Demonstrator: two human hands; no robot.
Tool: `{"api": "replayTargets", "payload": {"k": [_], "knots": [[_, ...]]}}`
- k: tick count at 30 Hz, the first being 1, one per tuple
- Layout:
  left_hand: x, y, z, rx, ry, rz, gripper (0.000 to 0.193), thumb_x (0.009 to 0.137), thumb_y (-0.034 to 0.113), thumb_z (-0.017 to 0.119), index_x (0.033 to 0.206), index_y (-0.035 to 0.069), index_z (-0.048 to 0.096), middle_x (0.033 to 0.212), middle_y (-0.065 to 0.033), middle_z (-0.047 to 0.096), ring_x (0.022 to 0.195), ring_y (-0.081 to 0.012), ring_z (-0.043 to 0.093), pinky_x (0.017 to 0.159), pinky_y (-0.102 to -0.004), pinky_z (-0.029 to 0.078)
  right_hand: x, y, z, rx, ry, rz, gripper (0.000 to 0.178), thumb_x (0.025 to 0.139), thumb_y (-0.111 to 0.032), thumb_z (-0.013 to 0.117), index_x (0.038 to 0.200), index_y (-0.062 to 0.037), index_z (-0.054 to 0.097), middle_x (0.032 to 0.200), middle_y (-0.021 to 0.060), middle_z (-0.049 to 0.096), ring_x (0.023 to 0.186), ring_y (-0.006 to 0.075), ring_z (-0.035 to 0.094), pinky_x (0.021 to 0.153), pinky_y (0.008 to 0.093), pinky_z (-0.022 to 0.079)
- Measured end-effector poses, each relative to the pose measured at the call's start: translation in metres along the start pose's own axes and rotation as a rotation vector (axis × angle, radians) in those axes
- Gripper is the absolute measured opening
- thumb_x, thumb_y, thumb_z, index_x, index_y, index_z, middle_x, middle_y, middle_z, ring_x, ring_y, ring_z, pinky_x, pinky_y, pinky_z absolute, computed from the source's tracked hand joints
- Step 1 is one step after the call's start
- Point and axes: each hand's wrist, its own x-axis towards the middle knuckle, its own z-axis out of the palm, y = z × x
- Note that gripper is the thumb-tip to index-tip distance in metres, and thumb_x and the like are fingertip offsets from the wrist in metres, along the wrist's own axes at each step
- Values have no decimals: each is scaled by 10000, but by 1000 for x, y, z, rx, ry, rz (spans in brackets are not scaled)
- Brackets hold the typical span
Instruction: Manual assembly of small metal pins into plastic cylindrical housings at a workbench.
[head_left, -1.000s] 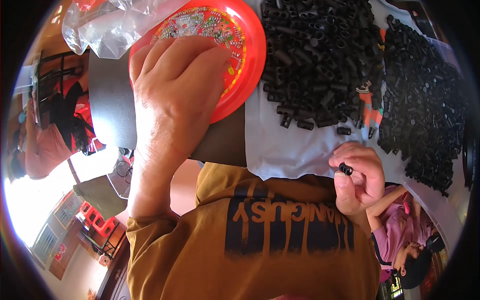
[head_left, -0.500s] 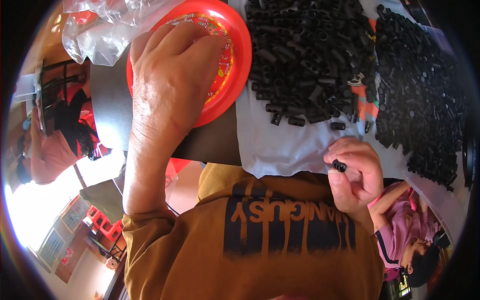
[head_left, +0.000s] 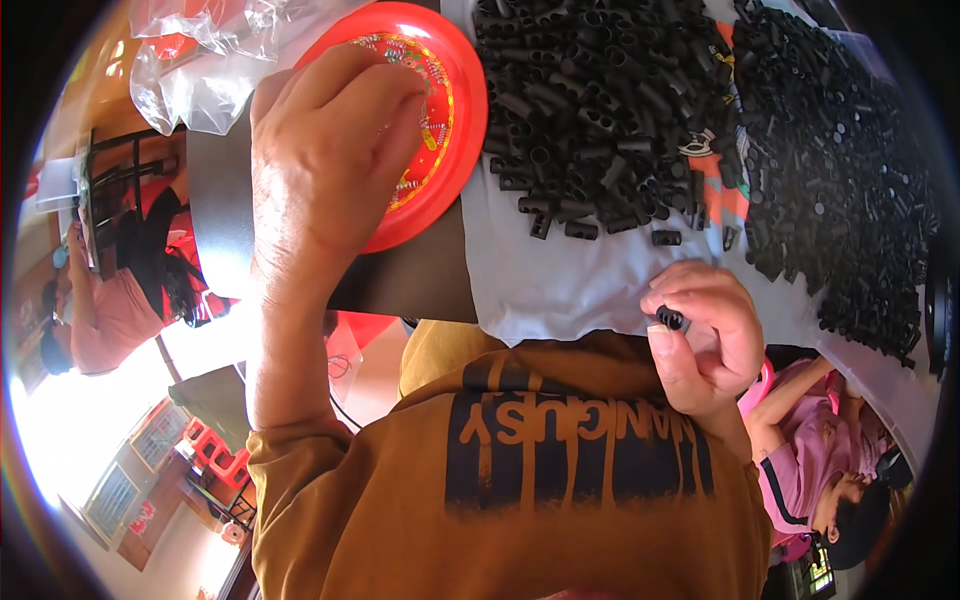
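Observation:
My left hand (head_left: 325, 150) is over a red round plate (head_left: 465, 130) that has small silvery springs lying in it. Its fingers are bent and drawn together; their tips are hidden from me, so what they hold cannot be seen. Lower right, my right hand (head_left: 708, 335) pinches a small black cord-lock body (head_left: 670, 319) between thumb and fingers, its holed end showing. Beyond that hand, a heap of similar black cord-lock bodies (head_left: 590, 110) covers a pale cloth (head_left: 540, 290).
Another heap, of smaller black pieces (head_left: 840, 190), spreads at the right. Clear plastic bags (head_left: 205, 65) lie at the upper left beside the plate. A person in pink (head_left: 810, 450) is at the lower right, and another person (head_left: 110, 315) at the left.
My left hand has lifted slightly and drawn its fingers closer together over the plate. My right hand still holds the cord-lock body, nearly in place. The view has shifted slightly.

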Motion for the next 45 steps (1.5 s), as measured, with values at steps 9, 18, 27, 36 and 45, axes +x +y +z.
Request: {"api": "replayTargets", "payload": {"k": [9,18,27,36,45], "knots": [[-5,-5,2,-93,33,-125,90,766,84,673,853,88,647,853,-49,625,779,-271,607,765,-370,447,1,0,-1,-24,5,5,270,717,74,661,976,52,588,868,140,627,727,231,591,650,318,482],[9,2,1,18,-68,-4,73,804,103,623,874,90,638,852,-56,619,789,-281,588,786,-391,433,1,-1,0,-51,3,17,266,717,60,679,968,44,590,855,141,626,729,229,596,658,319,488],[10,-1,2,152,-104,64,68,748,80,613,816,78,614,799,-61,594,755,-266,588,733,-382,436,1,0,0,-26,0,0,266,723,64,669,975,47,584,875,142,629,725,231,592,639,318,487],[7,-6,9,133,1,87,91,749,90,626,838,83,604,820,-53,590,701,-294,570,697,-391,458,1,0,0,-24,6,-8,258,725,68,663,972,51,587,870,140,627,724,229,590,633,313,484],[12,-10,5,190,-102,155,105,748,81,644,844,83,600,805,-74,586,689,-312,568,646,-391,471,1,0,3,-16,33,-12,256,727,67,668,970,50,590,860,132,626,723,227,591,636,312,483]]}}
